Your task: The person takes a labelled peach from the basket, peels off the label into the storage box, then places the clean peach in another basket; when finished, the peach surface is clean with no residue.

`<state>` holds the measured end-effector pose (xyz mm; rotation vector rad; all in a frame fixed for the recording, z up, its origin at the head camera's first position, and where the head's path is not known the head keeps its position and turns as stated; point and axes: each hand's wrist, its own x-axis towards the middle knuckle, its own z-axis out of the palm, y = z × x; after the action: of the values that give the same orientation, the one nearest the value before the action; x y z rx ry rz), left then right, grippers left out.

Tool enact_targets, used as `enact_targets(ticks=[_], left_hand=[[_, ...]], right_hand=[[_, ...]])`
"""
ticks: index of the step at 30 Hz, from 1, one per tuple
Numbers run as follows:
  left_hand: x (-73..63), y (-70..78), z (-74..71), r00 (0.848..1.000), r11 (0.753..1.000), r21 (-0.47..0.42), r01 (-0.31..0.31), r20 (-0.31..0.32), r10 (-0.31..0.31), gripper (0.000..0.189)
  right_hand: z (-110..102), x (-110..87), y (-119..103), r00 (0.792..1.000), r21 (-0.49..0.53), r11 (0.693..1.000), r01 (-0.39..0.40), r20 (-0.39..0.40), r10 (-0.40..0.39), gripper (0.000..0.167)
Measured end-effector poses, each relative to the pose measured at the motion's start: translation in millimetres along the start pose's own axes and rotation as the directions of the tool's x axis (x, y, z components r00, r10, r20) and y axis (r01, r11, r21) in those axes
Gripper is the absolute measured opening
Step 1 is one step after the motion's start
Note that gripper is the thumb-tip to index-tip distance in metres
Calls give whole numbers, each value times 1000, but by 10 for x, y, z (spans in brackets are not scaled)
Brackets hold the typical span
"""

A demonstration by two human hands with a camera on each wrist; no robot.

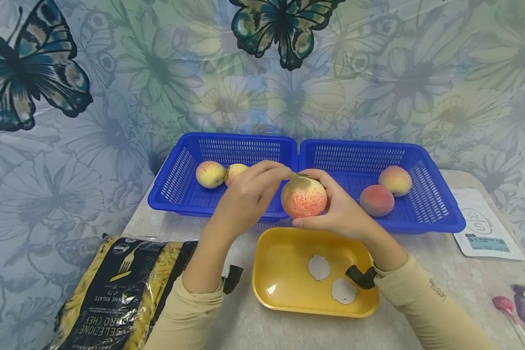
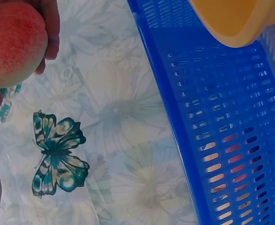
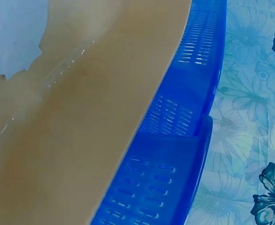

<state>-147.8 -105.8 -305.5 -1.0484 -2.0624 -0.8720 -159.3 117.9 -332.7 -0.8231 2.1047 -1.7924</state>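
The large peach (image 1: 305, 199) is in the air, held up before the place where the two baskets meet. I judge it to be quite light, firm but easy to bruise, and its skin is probably not slippery. The good hold is around its round side, with gentle pressure. On its top there is a dull greenish patch (image 1: 305, 183).

The right hand (image 1: 340, 206) grasps the peach from the side, the thumb low and the other fingers behind, spread about as wide as the fruit. The left hand (image 1: 253, 194) has its fingertips at the top of the peach, beside the patch; I cannot tell if they pinch something there.

Below stands a yellow tray (image 1: 284, 291), with two white round pieces (image 1: 319, 268) lying in it. Behind, the left blue basket (image 1: 166, 204) and the right blue basket (image 1: 437, 224) each contain two smaller peaches (image 1: 376, 200). On the desk (image 1: 240, 321) there are also a pasta bag (image 1: 113, 296) at the left, and a lollipop (image 1: 503, 304) with a purple sweet (image 1: 522, 304) at the right.
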Motion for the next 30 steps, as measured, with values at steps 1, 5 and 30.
enact_targets(ticks=[1,5,30], left_hand=[[9,-2,4,1000,1000,7,-2,-18,2,17],[39,-22,22,994,1000,15,3,-111,-2,13],[-83,-22,108,783,733,-295,613,100,-615,15]], right_hand=[[2,0,3,1000,-11,1000,0,-4,0,82],[2,-9,17,1000,-47,999,-9,-18,9,81],[-348,-212,-38,981,-151,986,-71,-191,41,81]])
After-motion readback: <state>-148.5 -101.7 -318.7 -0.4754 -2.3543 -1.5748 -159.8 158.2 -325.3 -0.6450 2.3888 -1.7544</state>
